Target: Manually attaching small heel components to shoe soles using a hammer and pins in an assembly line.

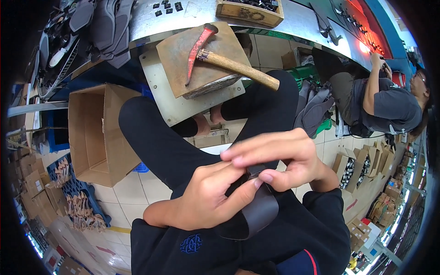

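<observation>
Above my lap, both hands close on a dark, curved leather-like strap piece [262,213], whose wide rounded end hangs below the fingers. My left hand [208,197] pinches it from the left, with thumb and fingers near its upper part. From the other side, my right hand [291,158] grips the same part, its thumb tip almost meeting the left thumb. The fingers cover most of the upper end, so what lies between them is hard to see. Beyond my knees a hammer [243,71] with a red head and wooden handle rests on a brown-topped block [220,39].
The block stands on a pale metal plate [158,103]. An open cardboard box [87,137] is by my left knee. Across the metal bench [197,16] lie dark sole-shaped pieces [110,27] and a wooden tray [250,14]. A co-worker [394,103] sits at the right.
</observation>
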